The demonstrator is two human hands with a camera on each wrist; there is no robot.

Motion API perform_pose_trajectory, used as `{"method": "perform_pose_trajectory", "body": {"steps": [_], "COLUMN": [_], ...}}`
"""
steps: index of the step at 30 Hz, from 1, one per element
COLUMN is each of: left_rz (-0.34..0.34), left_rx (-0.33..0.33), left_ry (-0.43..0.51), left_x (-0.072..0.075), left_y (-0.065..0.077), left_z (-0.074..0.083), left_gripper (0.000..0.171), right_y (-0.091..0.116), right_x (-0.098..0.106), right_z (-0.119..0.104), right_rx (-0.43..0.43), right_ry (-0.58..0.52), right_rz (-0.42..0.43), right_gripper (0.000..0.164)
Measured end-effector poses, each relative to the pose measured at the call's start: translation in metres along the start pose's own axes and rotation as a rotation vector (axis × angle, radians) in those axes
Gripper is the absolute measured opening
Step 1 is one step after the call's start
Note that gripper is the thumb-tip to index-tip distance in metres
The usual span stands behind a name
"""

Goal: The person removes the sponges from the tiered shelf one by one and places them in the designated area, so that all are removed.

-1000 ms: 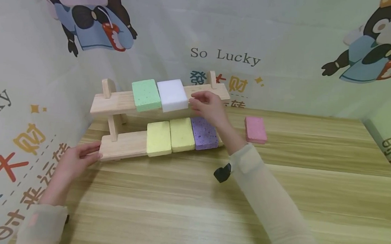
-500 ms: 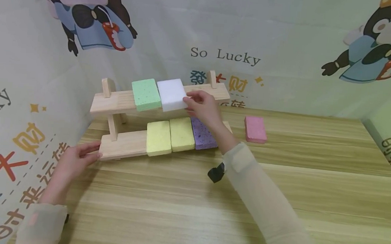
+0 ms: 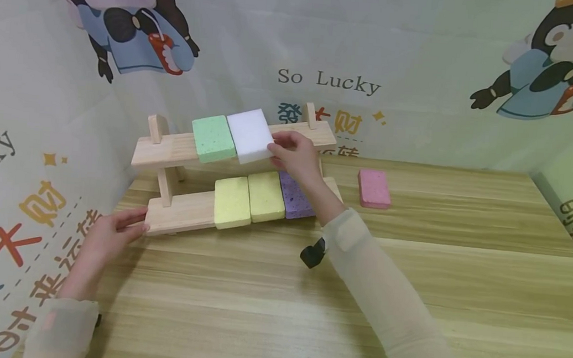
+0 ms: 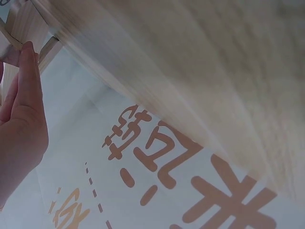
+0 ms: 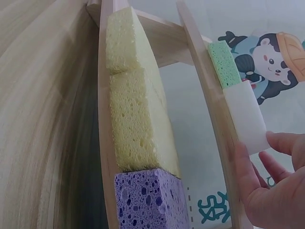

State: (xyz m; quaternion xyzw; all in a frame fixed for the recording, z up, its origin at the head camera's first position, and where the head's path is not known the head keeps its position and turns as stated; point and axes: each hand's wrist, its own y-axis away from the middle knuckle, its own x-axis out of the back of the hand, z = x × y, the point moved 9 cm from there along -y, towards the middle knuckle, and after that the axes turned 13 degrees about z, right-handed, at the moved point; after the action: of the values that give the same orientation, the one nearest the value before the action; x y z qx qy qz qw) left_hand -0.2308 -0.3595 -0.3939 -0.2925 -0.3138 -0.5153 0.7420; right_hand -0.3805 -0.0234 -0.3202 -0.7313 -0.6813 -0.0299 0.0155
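A two-tier wooden shelf (image 3: 179, 213) stands on the table. My left hand (image 3: 107, 238) holds the left end of its lower board, thumb and fingers at the corner; the left wrist view shows its fingers (image 4: 29, 81) against the wood. On the upper board sit a green sponge (image 3: 214, 138) and, touching its right side, a white sponge (image 3: 249, 135). My right hand (image 3: 299, 156) pinches the white sponge by its right edge; it sits slightly skewed. Two yellow sponges (image 3: 233, 202) and a purple sponge (image 5: 150, 200) line the lower board, the purple one partly behind my right wrist in the head view.
A pink sponge (image 3: 374, 188) lies on the wood-grain table (image 3: 438, 217), right of the shelf. Upright pegs (image 3: 156, 129) rise near both ends of the upper board. Printed cloth (image 3: 415, 49) hangs behind and at the sides.
My right hand has moved left onto the white sponge and taken hold of it. The white sponge has shifted slightly left and back, turning a little. My left hand has stayed in place.
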Motion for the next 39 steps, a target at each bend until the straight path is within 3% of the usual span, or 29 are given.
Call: {"method": "perform_pose_trajectory", "body": {"steps": [27,39], "left_rz": [0.011,-0.021], "left_rx": [-0.012,0.005], "left_ry": [0.003,0.009], "left_x": [0.001,-0.001], "left_y": [0.001,0.001], "left_z": [0.003,0.002], "left_gripper": [0.050,0.053], "right_y": [0.003,0.004], "right_x": [0.012,0.024], "right_z": [-0.010,-0.012], "right_rx": [-0.009,-0.003], "right_ry": [-0.076,-0.065], "right_rz": [0.031,0.051], "right_gripper": [0.033,0.033]}}
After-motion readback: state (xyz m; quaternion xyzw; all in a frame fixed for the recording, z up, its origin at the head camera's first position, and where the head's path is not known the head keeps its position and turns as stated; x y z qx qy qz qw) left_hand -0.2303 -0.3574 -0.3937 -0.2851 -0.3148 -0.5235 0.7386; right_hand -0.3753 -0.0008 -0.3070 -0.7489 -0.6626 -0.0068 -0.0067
